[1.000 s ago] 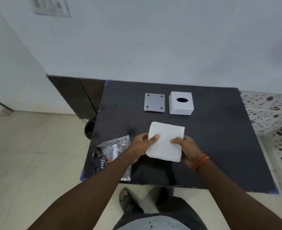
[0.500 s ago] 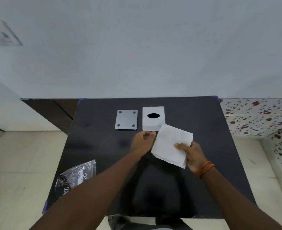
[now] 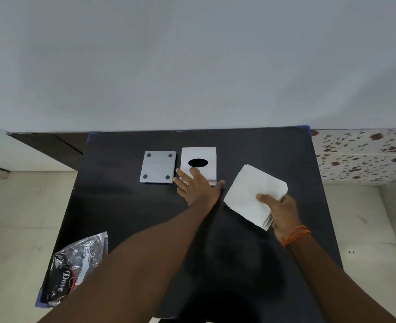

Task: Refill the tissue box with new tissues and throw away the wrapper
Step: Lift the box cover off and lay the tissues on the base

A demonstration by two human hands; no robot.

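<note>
A white tissue box (image 3: 204,153) with a dark oval slot stands at the back middle of the black table (image 3: 262,155). Its grey base plate (image 3: 157,166) lies upside down just left of it. My left hand (image 3: 195,187) reaches over the box's near edge with fingers spread, holding nothing. My right hand (image 3: 282,209) grips a white stack of tissues (image 3: 250,194) by its right side, to the right of the box. The clear plastic wrapper (image 3: 75,264) with dark print lies at the table's front left corner.
A pale wall rises behind the table. A dark cabinet (image 3: 50,145) stands at the back left, and a speckled countertop (image 3: 364,155) runs along the right. Light floor tiles show on both sides of the table.
My left hand let go of the tissue stack and moved forward onto the box's near edge. My right hand carried the stack to the right. My head moved forward, towards the wall.
</note>
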